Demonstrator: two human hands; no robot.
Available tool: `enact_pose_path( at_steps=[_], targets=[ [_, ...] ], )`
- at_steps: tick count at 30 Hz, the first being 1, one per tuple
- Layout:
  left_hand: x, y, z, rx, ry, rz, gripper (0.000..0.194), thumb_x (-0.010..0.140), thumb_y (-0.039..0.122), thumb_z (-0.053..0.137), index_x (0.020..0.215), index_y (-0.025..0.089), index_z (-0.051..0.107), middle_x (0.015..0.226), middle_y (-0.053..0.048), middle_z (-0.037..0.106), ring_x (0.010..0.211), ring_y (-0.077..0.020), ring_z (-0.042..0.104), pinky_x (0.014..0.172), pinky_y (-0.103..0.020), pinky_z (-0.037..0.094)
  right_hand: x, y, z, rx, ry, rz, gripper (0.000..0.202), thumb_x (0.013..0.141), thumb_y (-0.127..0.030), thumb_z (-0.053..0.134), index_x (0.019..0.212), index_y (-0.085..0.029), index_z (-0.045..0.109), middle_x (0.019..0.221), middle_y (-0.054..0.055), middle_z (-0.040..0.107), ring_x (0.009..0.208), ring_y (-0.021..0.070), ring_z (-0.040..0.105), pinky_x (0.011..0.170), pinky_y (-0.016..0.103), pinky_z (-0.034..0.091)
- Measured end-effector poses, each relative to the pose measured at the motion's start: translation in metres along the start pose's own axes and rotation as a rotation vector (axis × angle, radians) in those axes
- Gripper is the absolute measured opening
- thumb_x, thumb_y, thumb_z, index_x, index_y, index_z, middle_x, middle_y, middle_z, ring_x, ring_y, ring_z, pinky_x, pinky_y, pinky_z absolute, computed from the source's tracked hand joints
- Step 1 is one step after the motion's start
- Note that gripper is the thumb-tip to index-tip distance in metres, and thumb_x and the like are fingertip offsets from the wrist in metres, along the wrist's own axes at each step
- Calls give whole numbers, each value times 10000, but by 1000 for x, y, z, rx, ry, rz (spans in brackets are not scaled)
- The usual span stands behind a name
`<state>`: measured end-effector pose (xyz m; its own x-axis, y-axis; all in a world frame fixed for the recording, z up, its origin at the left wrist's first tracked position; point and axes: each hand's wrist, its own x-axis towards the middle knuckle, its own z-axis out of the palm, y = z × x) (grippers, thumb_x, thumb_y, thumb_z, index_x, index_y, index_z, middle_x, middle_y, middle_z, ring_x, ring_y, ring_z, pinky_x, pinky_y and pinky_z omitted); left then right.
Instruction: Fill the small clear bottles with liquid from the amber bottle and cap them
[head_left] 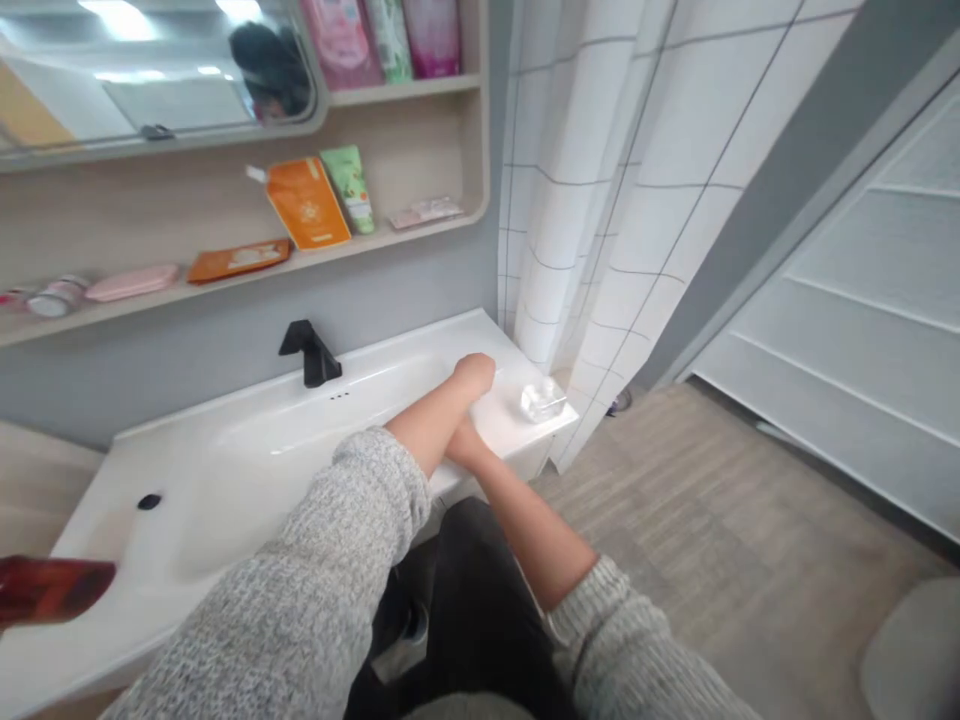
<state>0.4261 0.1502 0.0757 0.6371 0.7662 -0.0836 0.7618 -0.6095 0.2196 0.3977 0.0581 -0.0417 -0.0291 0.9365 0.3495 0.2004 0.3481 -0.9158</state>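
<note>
My left hand (475, 374) is over the right end of the white washbasin (480, 325), its wrist bent and its fingers curled away from view. It looks closed, but what it grips, if anything, is hidden. Just below it my right hand (465, 442) is close against the left wrist, near the basin's front edge. The left forearm covers most of this hand, so its fingers do not show. A clear glass or plastic dish (543, 400) stands on the basin's right corner, to the right of both hands.
A black faucet (310, 355) rises at the basin's back. At the left edge lies a dark red bottle (56, 588). Above, a shelf (420, 232) carries an orange pouch (307, 203) and a green tube (349, 188). A white checked curtain (577, 200) hangs on the right.
</note>
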Motion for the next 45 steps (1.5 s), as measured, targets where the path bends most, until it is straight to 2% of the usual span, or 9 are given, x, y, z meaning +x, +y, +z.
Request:
enact_pose_path(
  at_steps=[4,7,12,17,22,28,36,41,45],
  targets=[
    [-8,-11,-18,-15,31,-31,453,734,286,870,1164,147,843,1136,-195,820,1142,-355,758,1063,-414,567,0,7,-3,-90,-16,61,667,759,-448,917,1333,-214,668,1265,127,747,1199,361,681,1080,540,559],
    [-34,-37,-47,-240,215,-15,325,786,249,793,1103,196,839,1151,-133,821,1120,-306,770,1055,-389,578,-1,8,-6,-174,-18,98,751,684,-445,950,1327,-218,636,1205,88,742,1060,295,696,1009,474,564],
    [-151,-104,-79,-933,492,-123,410,803,371,798,1169,210,710,1007,-41,741,722,-191,765,755,-363,638,-3,6,-9,-174,-60,120,702,682,-445,928,1278,-233,624,1048,19,715,908,224,667,880,380,551],
    [-291,-170,-44,-1128,672,-280,404,756,493,822,994,210,658,751,17,666,696,-182,708,739,-347,615,-3,10,-8,-136,-53,140,701,653,-471,919,1247,-238,628,1026,13,702,893,222,659,817,367,560],
    [-367,-237,20,-1045,941,-547,413,786,580,744,962,212,681,757,4,669,651,-168,644,680,-321,567,-5,3,-8,-109,-65,162,687,626,-451,918,1216,-242,636,999,14,691,863,228,664,796,385,584],
    [-393,-279,60,-1030,975,-656,491,785,677,744,875,201,666,722,2,666,630,-154,633,645,-287,538,-3,-8,0,-50,-29,214,725,564,-463,932,1183,-240,627,1030,46,710,946,264,693,827,415,610],
    [-390,-286,70,-1113,935,-574,584,759,725,757,958,180,690,737,2,666,636,-143,616,662,-287,522,-5,-31,52,34,-67,213,752,529,-474,955,1164,-246,621,1068,44,701,984,254,697,866,417,617],
    [-396,-278,55,-1172,985,-518,553,800,703,721,989,185,691,741,0,663,661,-154,621,712,-311,550,-4,-44,114,88,-154,177,764,529,-505,967,1161,-247,624,1142,52,706,997,240,693,892,417,616],
    [-395,-274,21,-982,875,-430,460,847,628,724,1011,199,737,771,-13,696,692,-175,661,740,-319,559,-2,-50,152,75,-229,179,767,547,-538,946,1180,-250,621,1119,36,705,954,219,685,875,409,616]
  ],
)
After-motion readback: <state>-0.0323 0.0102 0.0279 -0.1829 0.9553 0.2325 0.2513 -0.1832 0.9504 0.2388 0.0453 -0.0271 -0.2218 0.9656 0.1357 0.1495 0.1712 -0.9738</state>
